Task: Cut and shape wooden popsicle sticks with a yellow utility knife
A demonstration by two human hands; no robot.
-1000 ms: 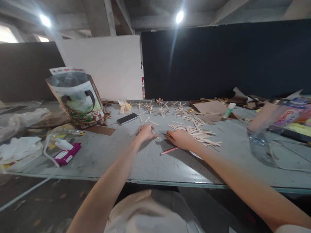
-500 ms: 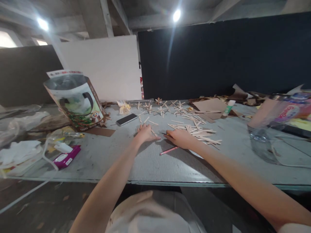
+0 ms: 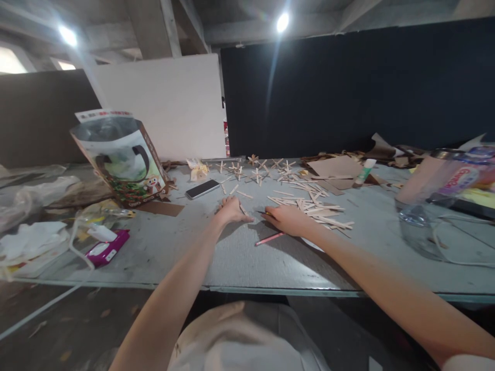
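Note:
My left hand (image 3: 232,210) is low over the grey table, its fingers bent around a small wooden stick (image 3: 243,209). My right hand (image 3: 286,219) is closed on a thin dark-tipped tool with a yellow part (image 3: 266,213), which points left toward my left hand; whether it is a pencil or a knife is too small to tell. A pink pencil (image 3: 269,239) lies just below my right hand. Beside and behind that hand spreads a pile of flat wooden sticks (image 3: 332,220). Crossed stick shapes (image 3: 257,176) stand farther back.
A black phone (image 3: 202,189) lies behind my left hand. To the left are a large printed bag (image 3: 124,165) and a purple box (image 3: 107,249). At the right are brown cardboard (image 3: 336,170), a glue stick (image 3: 365,171) and a clear plastic bottle (image 3: 417,226).
The fingers of my left hand have drawn in slightly around the stick. My right hand has hardly moved.

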